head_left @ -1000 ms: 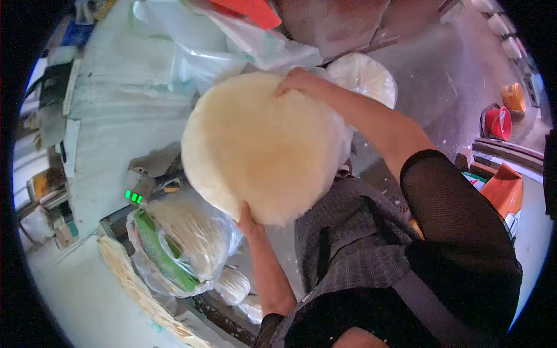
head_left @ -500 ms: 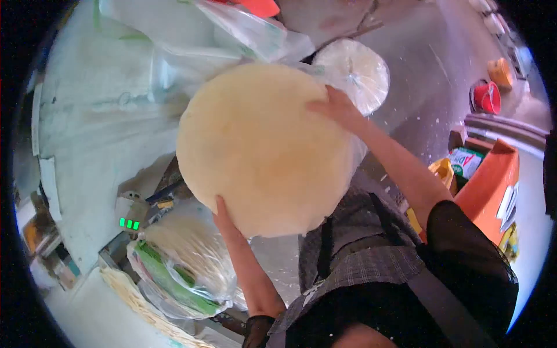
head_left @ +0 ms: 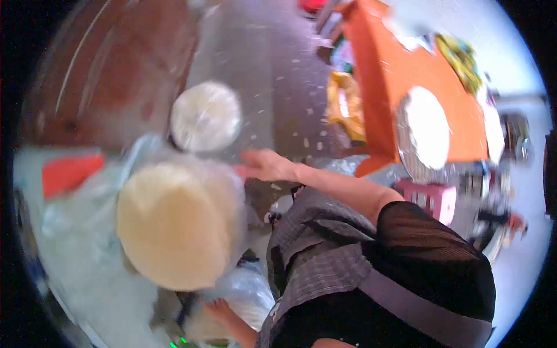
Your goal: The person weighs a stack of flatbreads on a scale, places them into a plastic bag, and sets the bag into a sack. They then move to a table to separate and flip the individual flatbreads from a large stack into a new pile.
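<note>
A stack of large pale round sheets (head_left: 171, 226), like thin flatbread or rice paper, lies at the left with clear plastic around its right side. Just beyond the stack's right edge is my right hand (head_left: 267, 165), fingers stretched toward the plastic; blur hides whether they touch it. Below the stack, my left hand (head_left: 220, 313) appears apart from it, its blurred fingers looking loose and holding nothing. A second round pale bundle (head_left: 206, 116), wrapped in clear plastic, sits above the stack.
An orange-covered table (head_left: 371, 75) stands at the upper right with a round white-topped tray (head_left: 426, 130) on it. A yellow bag (head_left: 345, 107) rests beside its edge. There is a pink stool (head_left: 426, 200) at the right and a red item (head_left: 72, 174) at the left.
My view has swung to the right. Both hands have let go of the round sheets, which were held up between them and now rest at the left.
</note>
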Demonstrator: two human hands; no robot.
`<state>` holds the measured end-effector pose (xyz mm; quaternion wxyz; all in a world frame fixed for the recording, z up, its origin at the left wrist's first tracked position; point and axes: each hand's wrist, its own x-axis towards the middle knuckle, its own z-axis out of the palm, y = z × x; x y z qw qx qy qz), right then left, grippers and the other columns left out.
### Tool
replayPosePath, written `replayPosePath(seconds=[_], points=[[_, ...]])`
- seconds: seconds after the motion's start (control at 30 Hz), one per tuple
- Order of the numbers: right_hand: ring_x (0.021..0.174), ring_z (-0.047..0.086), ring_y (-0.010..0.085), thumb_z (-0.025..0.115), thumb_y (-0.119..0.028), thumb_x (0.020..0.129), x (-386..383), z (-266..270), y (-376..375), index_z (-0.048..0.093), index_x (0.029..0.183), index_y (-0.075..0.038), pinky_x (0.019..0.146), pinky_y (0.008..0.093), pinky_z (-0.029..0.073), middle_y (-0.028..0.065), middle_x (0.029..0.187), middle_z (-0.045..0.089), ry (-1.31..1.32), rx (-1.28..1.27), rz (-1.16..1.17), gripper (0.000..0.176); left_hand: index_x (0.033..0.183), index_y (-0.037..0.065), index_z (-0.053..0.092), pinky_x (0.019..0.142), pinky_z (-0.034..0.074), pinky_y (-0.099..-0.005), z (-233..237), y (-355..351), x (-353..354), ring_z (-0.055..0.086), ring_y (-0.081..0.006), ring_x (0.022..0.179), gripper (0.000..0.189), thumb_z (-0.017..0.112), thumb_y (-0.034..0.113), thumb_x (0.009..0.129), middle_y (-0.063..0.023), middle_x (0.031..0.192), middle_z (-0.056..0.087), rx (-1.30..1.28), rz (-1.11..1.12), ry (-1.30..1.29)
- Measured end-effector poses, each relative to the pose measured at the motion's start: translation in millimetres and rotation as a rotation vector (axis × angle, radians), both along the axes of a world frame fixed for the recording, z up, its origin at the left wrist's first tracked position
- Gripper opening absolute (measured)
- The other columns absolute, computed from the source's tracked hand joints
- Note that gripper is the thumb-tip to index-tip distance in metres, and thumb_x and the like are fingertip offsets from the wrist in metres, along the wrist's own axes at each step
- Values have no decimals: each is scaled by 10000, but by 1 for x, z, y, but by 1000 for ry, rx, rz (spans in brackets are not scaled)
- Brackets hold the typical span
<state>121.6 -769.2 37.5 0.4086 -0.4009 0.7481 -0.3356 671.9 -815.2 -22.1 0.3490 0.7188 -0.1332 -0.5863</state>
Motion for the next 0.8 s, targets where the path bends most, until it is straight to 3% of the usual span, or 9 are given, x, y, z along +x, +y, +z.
replayPosePath(seconds=[0.1,0.2,0.27,0.37,0.47,0.53,0.6,0.7,0.8], points=[[757,563,354,542,-284,703,-31,-33,167,553,786,-9,662,437,437,194,746,570,209,462,-53,288,1059,30,470,612,450,-327,2,21,-4,530,-213,776,421,601,278,745,-101,909,534,261,-269,-59],[723,579,315,550,-249,686,-75,-11,319,599,771,-73,655,409,455,152,746,592,314,493,-261,202,982,17,500,568,452,-284,46,61,-136,544,-192,683,310,606,191,748,-94,826,558,163,-601,-88],[687,599,271,561,-221,689,-109,28,387,607,759,-56,618,376,468,141,748,609,302,523,-719,185,966,-2,510,583,464,-269,58,89,-235,557,-188,684,266,603,129,754,-105,836,570,-10,-799,-96],[618,593,252,614,-232,678,-166,6,512,584,762,-10,572,347,467,138,693,606,509,542,-1016,239,999,-34,509,666,485,-274,51,133,-385,573,-201,762,261,578,91,780,-123,888,571,-240,-1209,74],[730,565,289,683,-312,641,-198,13,545,534,830,0,662,366,450,152,755,571,554,409,-1073,395,1048,-48,503,757,489,-310,70,215,-557,582,-219,849,240,519,40,825,-155,944,574,-140,-1367,410],[956,489,309,748,-345,581,-207,-6,546,504,921,-13,809,374,399,182,1022,510,704,205,-992,535,1071,-66,488,780,485,-338,71,273,-645,585,-244,881,262,509,29,828,-183,977,576,7,-1462,555],[1163,326,325,774,-377,500,-212,-2,531,467,1090,-33,922,477,288,159,1242,367,638,353,-869,748,1077,-71,482,772,488,-327,60,328,-711,584,-239,880,278,511,5,811,-182,976,575,174,-1538,684],[1197,291,308,768,-368,491,-215,-20,537,462,1115,-43,932,468,280,142,1263,347,667,368,-784,767,1137,-72,413,729,483,-294,33,393,-760,558,-219,824,429,558,-26,737,-190,1048,508,136,-1585,473],[1159,347,312,679,-226,586,-211,-22,548,501,1064,-44,916,467,292,147,1223,396,673,300,-759,542,1145,-62,384,714,481,-305,23,415,-770,544,-216,811,471,559,-46,708,-160,990,493,80,-1540,361]])
